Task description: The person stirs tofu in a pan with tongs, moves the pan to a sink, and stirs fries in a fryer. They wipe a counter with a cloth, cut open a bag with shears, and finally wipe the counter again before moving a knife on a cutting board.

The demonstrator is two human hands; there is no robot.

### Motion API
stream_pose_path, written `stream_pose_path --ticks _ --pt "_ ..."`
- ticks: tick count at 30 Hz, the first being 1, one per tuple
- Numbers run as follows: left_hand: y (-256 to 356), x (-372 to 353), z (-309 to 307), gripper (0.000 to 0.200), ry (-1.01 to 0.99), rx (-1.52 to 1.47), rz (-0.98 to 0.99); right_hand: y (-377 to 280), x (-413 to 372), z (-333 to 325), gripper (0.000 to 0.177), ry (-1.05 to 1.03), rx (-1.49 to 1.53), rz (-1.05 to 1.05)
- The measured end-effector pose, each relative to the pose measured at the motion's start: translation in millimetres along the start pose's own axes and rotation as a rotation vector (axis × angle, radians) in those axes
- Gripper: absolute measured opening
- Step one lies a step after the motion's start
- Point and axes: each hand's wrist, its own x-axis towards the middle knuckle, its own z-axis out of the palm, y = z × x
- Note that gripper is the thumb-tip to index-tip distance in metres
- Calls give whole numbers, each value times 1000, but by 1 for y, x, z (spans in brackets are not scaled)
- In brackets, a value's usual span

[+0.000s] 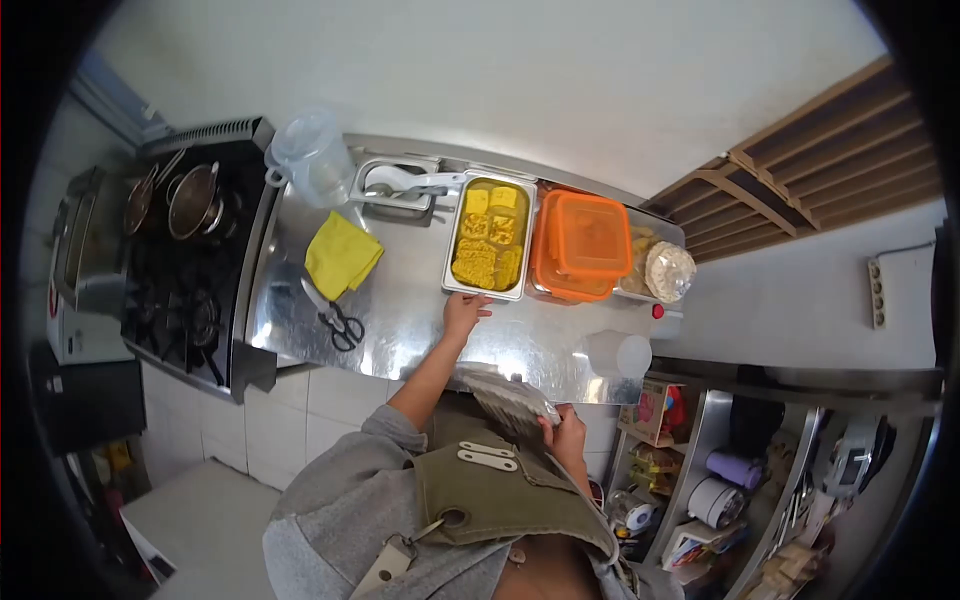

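A steel food pan (447, 255) holds yellow sauce with blocks and crumbly yellow pieces in it. My left hand (463, 314) is at the pan's front edge, its fingers stretched to the right and slightly apart, fingertips right by the rim. Low in front of my apron, my right hand (566, 437) grips a clear plastic packet (505, 393) by its right end; the contents look pale and ribbed. Right of the pan sit containers with orange lids (590, 235). Black-handled scissors (344, 330) and a yellow cloth (342, 252) lie to the left.
A black gas stove (205, 310) with pots stands at the left, next to a clear plastic jug (312, 158). Behind the pan is a small steel tray (395, 212) with utensils. A bagged white item (669, 270) and a white tub (618, 354) stand rightward. Shelves (690, 480) flank the right.
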Motion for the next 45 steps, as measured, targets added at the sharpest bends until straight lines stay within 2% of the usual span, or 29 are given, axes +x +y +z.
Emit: stream_pose_path --ticks 4,6,7,8,10,11,12,13,14,16,17,18,19,20,23,25,26,27,29,30,33,35,37,38,40,41,42,44,45 --pt "1 -1 -9 28 -43 106 41 1 13 -13 34 -18 -20 -104" --pt "-2 2 -25 37 -320 410 -177 -3 25 -23 35 -1 3 -208" --pt "2 -7 -34 53 -422 497 -169 -5 31 -29 35 -21 11 -229" --pt "4 -19 -42 53 -392 479 -174 -9 40 -35 34 -8 31 -221" --pt "14 -55 -57 64 -553 213 -163 -17 59 -40 33 -17 66 -258" --pt "-3 -67 -68 64 -514 195 -153 -24 69 -39 32 7 180 -139" --pt "-29 -79 -78 67 -531 -151 -153 -31 79 -34 31 29 292 -14" --pt "-48 -93 -88 72 -546 -496 -142 -35 89 -22 29 98 333 -23" --pt "-54 -109 -99 74 -694 -594 -22 -48 100 -14 29 74 347 -45" --pt "-67 -129 -102 74 -135 -283 19 -82 116 3 29 54 440 24" --pt "-68 -131 -115 74 -104 -293 33 -99 113 10 27 -89 378 52" --pt "-75 -132 -133 75 56 -262 5 -118 110 15 27 -111 390 32" --pt "-76 -140 -151 76 211 -229 -30 -140 108 21 27 -317 418 -90" --pt "-78 -152 -169 76 230 -228 -31 -159 106 31 27 -516 444 -207" --pt "-62 -193 -214 67 330 -887 88 -216 102 76 27 -910 641 -307" --pt "-132 -190 -276 52 -147 -1193 330 -241 107 128 32 -978 522 -342" --pt "-149 -187 -295 43 -441 -1337 508 -234 110 174 38 -811 418 -429" --pt "-145 -193 -310 43 -442 -1337 507 -224 112 217 45 -645 311 -510" --pt "-127 -208 -336 27 -554 -1121 796 -223 123 263 57 -488 129 -478" --pt "-119 -222 -347 27 -551 -1123 796 -230 125 270 63 -465 75 -394" --pt "-102 -274 -378 22 -387 -1099 930 -234 126 290 60 -410 -158 -455" --pt "-99 -305 -401 23 -322 -968 917 -235 123 304 58 -339 -161 -526" --pt "-90 -333 -419 28 -247 -692 890 -235 119 310 57 -351 -87 -479" --pt "-85 -343 -420 28 -248 -693 888 -235 116 312 57 -359 -19 -437" --pt "-67 -354 -407 34 -383 -801 804 -256 98 306 55 -322 58 -329" --pt "-68 -353 -402 38 -505 -861 747 -262 85 301 53 -393 309 -236" --pt "-60 -348 -395 38 -514 -858 753 -271 71 296 53 -461 560 -141" --pt "-42 -343 -374 36 -689 -1068 503 -315 39 249 51 -657 506 -158" --pt "-36 -337 -363 36 -696 -1071 506 -329 25 237 52 -669 587 -276"
